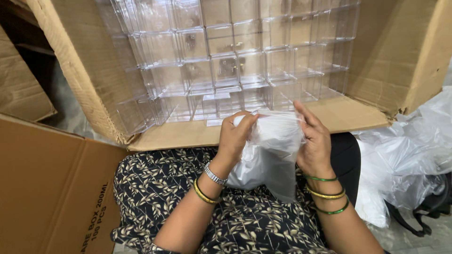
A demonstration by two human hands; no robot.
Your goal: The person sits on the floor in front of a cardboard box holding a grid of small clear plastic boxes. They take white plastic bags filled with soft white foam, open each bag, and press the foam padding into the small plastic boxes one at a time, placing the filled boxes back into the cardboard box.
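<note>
Thin plastic bag (270, 150), whitish and crumpled, sits between both hands before the brown carton (84, 70) of clear boxes (226, 66); left hand (234, 136) pinches its top, right hand (313, 146) grasps its side.

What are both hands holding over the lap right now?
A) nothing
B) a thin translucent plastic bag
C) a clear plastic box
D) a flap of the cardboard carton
B: the left hand and the right hand both pinch the thin translucent plastic bag from either side, while the clear plastic boxes sit stacked in the open cardboard carton beyond.
</note>
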